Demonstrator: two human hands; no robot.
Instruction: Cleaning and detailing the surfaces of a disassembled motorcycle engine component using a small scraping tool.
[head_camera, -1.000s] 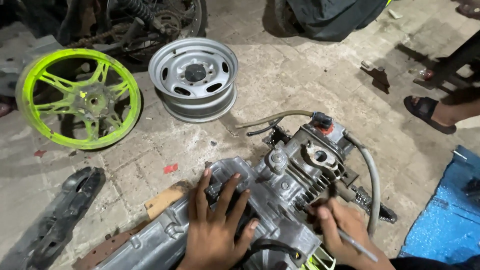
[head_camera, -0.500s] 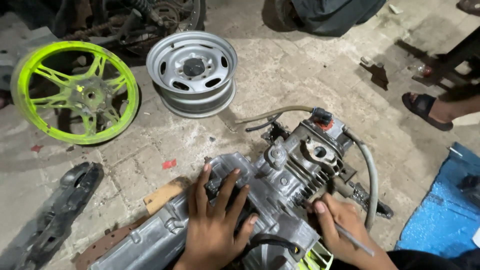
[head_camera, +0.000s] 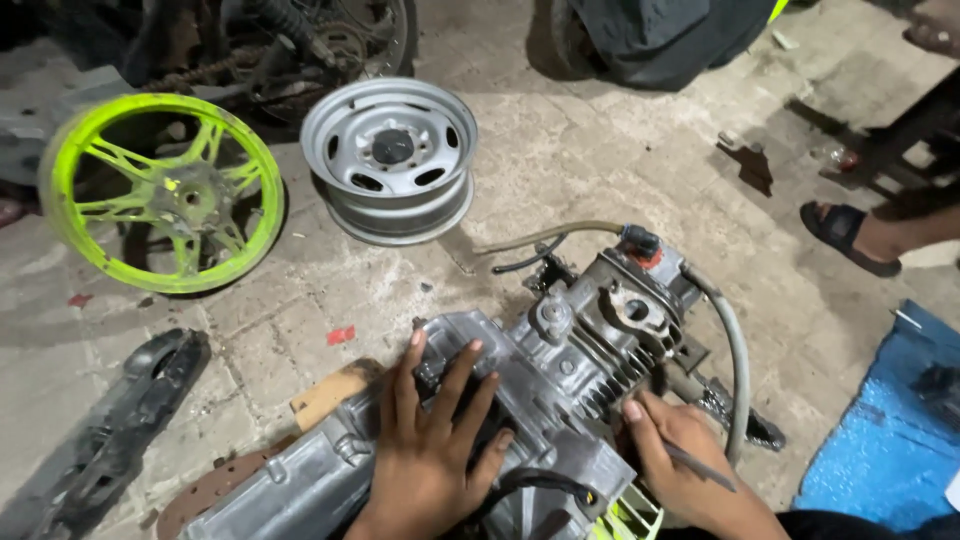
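Grey engine (head_camera: 560, 380) under both hands' fingers (head_camera: 440, 400)

A single camera, worn on the person's head, looks steeply down and slightly forward at the floor (head_camera: 620, 150). It sits close: the left hand (head_camera: 430, 450) and right hand (head_camera: 680, 460) enter from the bottom edge of the view, resting on the grey engine (head_camera: 560, 370) just below centre. Farther along the floor, towards the top, lie the silver wheel rim (head_camera: 390, 160) and the green wheel (head_camera: 160, 190). With only this one view, no part of the scene is shared with another
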